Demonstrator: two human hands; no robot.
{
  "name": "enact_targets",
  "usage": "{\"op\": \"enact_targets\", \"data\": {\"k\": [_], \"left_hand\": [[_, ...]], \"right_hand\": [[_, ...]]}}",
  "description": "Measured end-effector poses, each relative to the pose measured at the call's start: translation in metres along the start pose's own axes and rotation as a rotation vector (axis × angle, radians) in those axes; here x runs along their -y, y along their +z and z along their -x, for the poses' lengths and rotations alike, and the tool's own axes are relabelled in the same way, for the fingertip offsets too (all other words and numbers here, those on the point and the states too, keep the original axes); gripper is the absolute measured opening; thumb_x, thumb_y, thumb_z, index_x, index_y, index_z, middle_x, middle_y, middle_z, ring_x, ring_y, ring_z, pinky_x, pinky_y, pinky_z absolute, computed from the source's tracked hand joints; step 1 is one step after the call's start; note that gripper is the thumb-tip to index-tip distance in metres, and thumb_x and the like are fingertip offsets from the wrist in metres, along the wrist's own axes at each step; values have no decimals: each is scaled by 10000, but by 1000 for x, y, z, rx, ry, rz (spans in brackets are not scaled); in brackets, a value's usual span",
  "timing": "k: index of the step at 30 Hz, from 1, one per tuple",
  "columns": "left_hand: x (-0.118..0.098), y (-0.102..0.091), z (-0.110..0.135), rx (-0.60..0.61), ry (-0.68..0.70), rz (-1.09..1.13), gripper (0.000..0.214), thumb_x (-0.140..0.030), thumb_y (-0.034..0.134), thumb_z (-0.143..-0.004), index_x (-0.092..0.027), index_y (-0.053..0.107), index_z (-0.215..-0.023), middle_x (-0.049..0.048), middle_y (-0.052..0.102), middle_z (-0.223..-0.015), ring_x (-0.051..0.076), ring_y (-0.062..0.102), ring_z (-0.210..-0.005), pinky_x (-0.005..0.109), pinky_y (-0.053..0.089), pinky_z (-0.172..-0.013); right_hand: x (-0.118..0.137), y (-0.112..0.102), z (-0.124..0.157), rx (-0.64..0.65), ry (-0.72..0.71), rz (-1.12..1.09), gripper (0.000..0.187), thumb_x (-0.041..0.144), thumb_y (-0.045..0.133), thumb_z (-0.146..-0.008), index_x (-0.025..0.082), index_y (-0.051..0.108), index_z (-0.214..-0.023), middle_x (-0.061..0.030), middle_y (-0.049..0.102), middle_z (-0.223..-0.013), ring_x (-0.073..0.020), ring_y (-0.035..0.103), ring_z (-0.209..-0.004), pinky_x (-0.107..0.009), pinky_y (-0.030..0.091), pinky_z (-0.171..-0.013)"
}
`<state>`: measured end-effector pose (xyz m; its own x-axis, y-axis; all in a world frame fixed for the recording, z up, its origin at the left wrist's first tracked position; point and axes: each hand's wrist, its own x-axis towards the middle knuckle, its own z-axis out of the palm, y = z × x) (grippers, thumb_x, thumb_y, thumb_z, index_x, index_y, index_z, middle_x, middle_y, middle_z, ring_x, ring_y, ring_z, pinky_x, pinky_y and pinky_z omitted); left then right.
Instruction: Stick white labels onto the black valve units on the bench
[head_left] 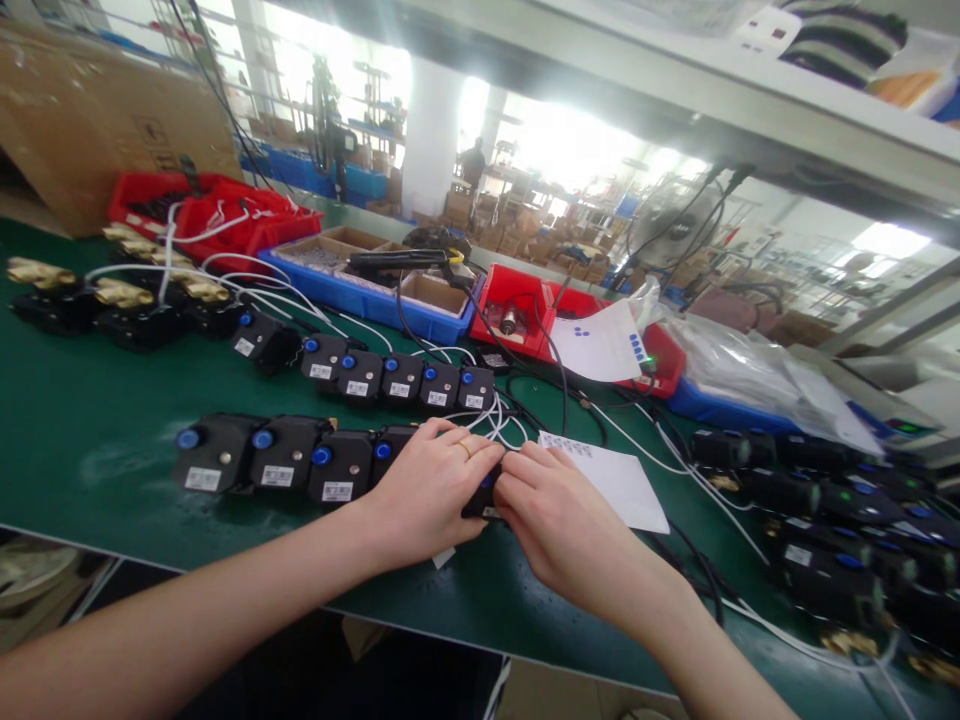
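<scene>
My left hand (431, 490) and my right hand (559, 525) meet over a small black box with a blue knob (484, 495) on the green mat (90, 440). Both hands curl around it and mostly hide it. To the left of my left hand stands a row of like black boxes with blue knobs and white labels (277, 455). A second row of them (397, 378) lies further back, with white wires (495, 410) running from it. A white label sheet (622, 485) lies just right of my right hand.
Black units with brass fittings (112, 300) sit at the far left. Red bins (210, 215), a blue tray of cardboard boxes (375, 285) and a red tray (517, 315) line the back. More black units (832, 540) crowd the right. A shelf (675, 90) hangs overhead.
</scene>
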<state>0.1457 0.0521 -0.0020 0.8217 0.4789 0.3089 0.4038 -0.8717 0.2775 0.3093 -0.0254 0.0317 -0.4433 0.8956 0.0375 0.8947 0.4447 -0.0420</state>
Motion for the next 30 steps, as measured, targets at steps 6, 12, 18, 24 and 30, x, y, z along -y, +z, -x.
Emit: {"op": "enact_targets", "data": {"k": [6, 12, 18, 24, 30], "left_hand": [[-1, 0, 0, 7, 3, -3, 461, -255, 768, -723, -121, 618, -1137, 124, 713, -1177, 296, 646, -1081, 471, 412, -977], [-1, 0, 0, 6, 4, -1, 450, -238, 758, -723, -130, 610, -1133, 129, 709, -1191, 298, 644, -1089, 466, 407, -977], [-1, 0, 0, 3, -1, 1, 388, -243, 757, -726, -148, 609, -1072, 124, 713, -1176, 297, 648, -1079, 460, 408, -972], [1, 0, -1, -1, 10, -3, 418, -251, 758, -727, -143, 608, -1102, 127, 711, -1183, 297, 646, -1085, 463, 408, -977], [0, 0, -1, 10, 5, -1, 441, -243, 755, -727, -137, 607, -1128, 129, 709, -1188, 297, 644, -1089, 466, 411, -976]], "right_hand": [[1, 0, 0, -6, -15, 28, 136, 69, 510, -917, 141, 615, -868, -79, 629, -975, -235, 475, -887, -395, 381, -773], [3, -3, -1, 21, -31, 37, 139, 46, 520, -901, 135, 623, -871, -89, 631, -959, -236, 490, -875, -399, 402, -780], [2, -4, 0, 14, -31, -21, 135, 39, 522, -905, 136, 610, -871, -99, 626, -1000, -229, 488, -874, -390, 425, -784], [2, -4, 0, 22, -37, -3, 132, 46, 517, -906, 129, 616, -878, -96, 627, -988, -238, 489, -880, -405, 433, -801], [2, -2, -1, 21, -26, 27, 135, 50, 518, -898, 132, 622, -872, -97, 627, -975, -234, 480, -869, -398, 420, -784]]}}
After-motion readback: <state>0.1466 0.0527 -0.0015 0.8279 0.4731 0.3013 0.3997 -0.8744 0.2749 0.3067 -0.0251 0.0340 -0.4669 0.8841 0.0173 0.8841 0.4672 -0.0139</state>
